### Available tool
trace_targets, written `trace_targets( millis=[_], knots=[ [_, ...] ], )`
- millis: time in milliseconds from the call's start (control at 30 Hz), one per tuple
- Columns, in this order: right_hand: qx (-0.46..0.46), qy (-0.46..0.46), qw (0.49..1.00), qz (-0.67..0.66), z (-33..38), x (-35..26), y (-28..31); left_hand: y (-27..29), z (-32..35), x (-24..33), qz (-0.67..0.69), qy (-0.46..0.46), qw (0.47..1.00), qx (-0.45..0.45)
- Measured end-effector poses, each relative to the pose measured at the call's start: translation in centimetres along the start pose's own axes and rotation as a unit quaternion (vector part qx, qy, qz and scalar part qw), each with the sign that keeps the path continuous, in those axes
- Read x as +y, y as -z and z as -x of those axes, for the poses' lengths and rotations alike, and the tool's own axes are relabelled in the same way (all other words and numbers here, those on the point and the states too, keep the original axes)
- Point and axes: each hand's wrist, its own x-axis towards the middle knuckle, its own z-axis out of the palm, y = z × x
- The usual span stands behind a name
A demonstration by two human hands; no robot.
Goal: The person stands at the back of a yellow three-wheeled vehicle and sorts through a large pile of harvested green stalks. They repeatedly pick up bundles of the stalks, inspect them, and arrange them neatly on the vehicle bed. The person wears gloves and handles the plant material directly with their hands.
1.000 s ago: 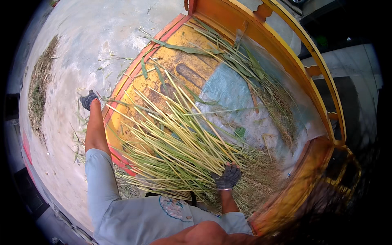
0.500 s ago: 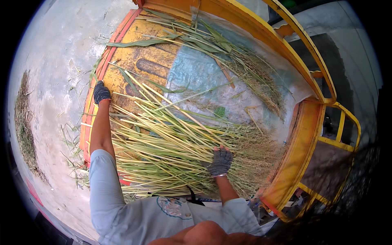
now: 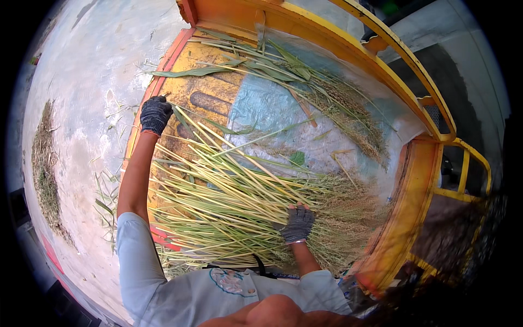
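A thick layer of long yellow-green grass stalks (image 3: 229,191) with feathery brown seed heads (image 3: 348,210) covers the near part of a vehicle's load bed. My left hand (image 3: 156,115), in a dark grey knit glove, is closed at the cut end of the uppermost stalks, by the bed's red left edge. Its fingers seem wrapped round a stalk end, partly hidden by the glove. Palm down, my right hand (image 3: 298,223) rests on the stalks near the seed heads. Its glove leaves the fingertips bare, and the fingers are stretched out.
A smaller bunch of stalks with broad leaves (image 3: 294,71) lies at the far side on a pale blue plastic sheet (image 3: 256,103). Yellow metal rails (image 3: 419,71) bound the far and right sides. Dried plant bits (image 3: 46,163) lie on the concrete floor (image 3: 81,109) at left.
My left hand has moved off the bed's edge, rightward and slightly away from me, onto the stalk ends, and its fingers have closed. My right hand stays on the stalks. The view has shifted slightly.
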Motion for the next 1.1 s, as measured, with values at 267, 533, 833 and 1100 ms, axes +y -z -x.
trace_targets(
  millis=[267, 533, 833, 1100],
  knots=[
    [-0.047, -0.021, 0.999, -0.005, 0.7, 1.1, -0.4, -7.3, -3.4, 11.7, -0.049, -0.012, 0.96, -0.275],
    [-0.068, -0.036, 0.996, -0.036, 0.9, 1.4, -0.1, -1.9, -3.6, 3.5, 0.046, 0.135, 0.988, -0.062],
    [-0.047, -0.024, 0.997, -0.047, 0.4, 2.4, -0.1, 0.0, -9.6, 21.7, 0.215, 0.049, 0.968, 0.12],
    [-0.037, -0.019, 0.998, -0.054, 0.4, 2.5, 0.6, -5.2, -7.6, 36.3, 0.133, 0.035, 0.934, -0.329]
  ],
)
